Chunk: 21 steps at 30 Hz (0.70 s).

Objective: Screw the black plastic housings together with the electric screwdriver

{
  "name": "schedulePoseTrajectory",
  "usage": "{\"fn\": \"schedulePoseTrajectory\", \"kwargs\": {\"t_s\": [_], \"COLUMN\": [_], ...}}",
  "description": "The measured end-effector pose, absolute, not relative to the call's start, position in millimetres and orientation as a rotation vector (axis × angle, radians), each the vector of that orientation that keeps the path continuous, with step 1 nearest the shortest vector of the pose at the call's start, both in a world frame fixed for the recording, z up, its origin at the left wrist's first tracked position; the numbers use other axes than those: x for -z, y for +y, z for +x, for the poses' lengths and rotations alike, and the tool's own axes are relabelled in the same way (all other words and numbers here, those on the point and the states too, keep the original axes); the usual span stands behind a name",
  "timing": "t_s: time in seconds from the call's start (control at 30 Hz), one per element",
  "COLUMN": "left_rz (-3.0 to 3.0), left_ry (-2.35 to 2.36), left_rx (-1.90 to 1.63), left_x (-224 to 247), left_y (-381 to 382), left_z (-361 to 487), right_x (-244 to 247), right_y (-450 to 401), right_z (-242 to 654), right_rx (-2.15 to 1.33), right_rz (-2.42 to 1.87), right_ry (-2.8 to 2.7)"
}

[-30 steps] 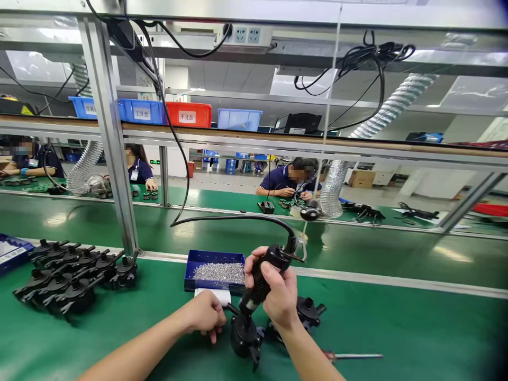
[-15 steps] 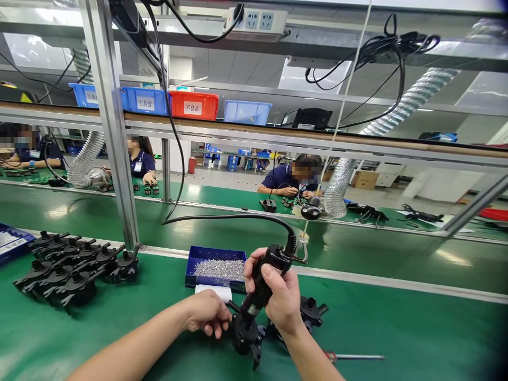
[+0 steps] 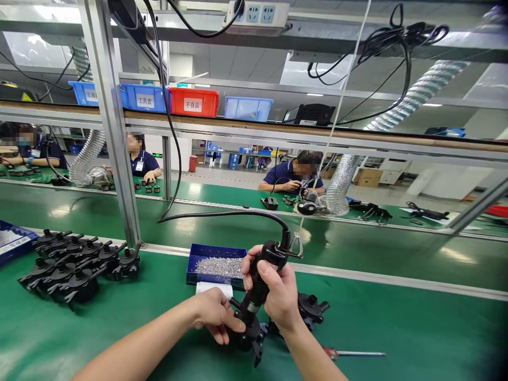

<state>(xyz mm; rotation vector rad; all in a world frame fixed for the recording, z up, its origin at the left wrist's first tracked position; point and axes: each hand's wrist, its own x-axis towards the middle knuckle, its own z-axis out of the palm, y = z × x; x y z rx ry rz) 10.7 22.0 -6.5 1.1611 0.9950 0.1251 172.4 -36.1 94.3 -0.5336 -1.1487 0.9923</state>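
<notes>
My right hand (image 3: 278, 288) is wrapped around a black corded electric screwdriver (image 3: 260, 286), which leans with its tip down on a black plastic part (image 3: 251, 336). Closed against the left side of that same part is my left hand (image 3: 217, 316), a finger pressing close to the screwdriver's tip. The tip itself and the spot under it are hidden. Behind my left hand lies a white cylinder (image 3: 214, 289), in front of a blue tray (image 3: 196, 278) of small silvery screws (image 3: 220, 266). More black parts (image 3: 311, 307) lie partly behind my right wrist.
Rows of similar black parts (image 3: 75, 264) stand on the green mat at left. A screwdriver (image 3: 357, 354) with a red handle lies at right. The cable (image 3: 222, 215) arcs behind the tray. A metal post (image 3: 113, 132) rises at left; people (image 3: 293, 172) sit across the bench.
My left hand has moved slightly right, its finger now on the part beside the screwdriver's tip. The electric screwdriver has shifted a little; my right hand keeps its grip.
</notes>
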Motion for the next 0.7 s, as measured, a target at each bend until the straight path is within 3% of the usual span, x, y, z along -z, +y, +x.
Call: {"fn": "schedulePoseTrajectory", "kwargs": {"t_s": [0.7], "left_rz": [1.129], "left_ry": [0.973], "left_rx": [-0.166], "left_x": [5.4], "left_y": [16.3], "left_z": [25.5], "right_x": [-84.9], "right_y": [-23.9], "right_z": [174.8], "right_rx": [-0.984], "right_rz": [-0.493], "right_ry": [-1.143]}}
